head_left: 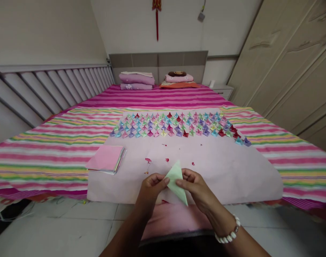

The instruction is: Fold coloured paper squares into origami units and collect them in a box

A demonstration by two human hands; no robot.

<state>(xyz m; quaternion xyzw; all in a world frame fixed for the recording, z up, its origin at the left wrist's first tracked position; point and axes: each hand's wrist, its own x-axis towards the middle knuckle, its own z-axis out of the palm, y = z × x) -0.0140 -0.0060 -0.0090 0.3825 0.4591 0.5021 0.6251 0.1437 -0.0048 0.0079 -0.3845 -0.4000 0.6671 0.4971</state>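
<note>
A light green sheet of origami paper (175,177), folded into a triangle, is held up between my hands near the bed's front edge. My left hand (155,185) pinches its left corner between thumb and fingers. On the other side my right hand (195,185), with a white bead bracelet at the wrist, grips the paper with the thumb lying on its face. To the left lies a stack of coloured paper squares (106,157) with a pink sheet on top. Beyond my hands, rows of small folded paper pieces (169,125) in many colours spread across a pale sheet (219,171).
The pale sheet has several small red marks (148,160). Beneath it is a striped bed cover (53,142). Folded bedding (136,80) sits by the headboard (157,60). A slatted rail (58,85) runs along the left, a wardrobe (294,64) stands on the right.
</note>
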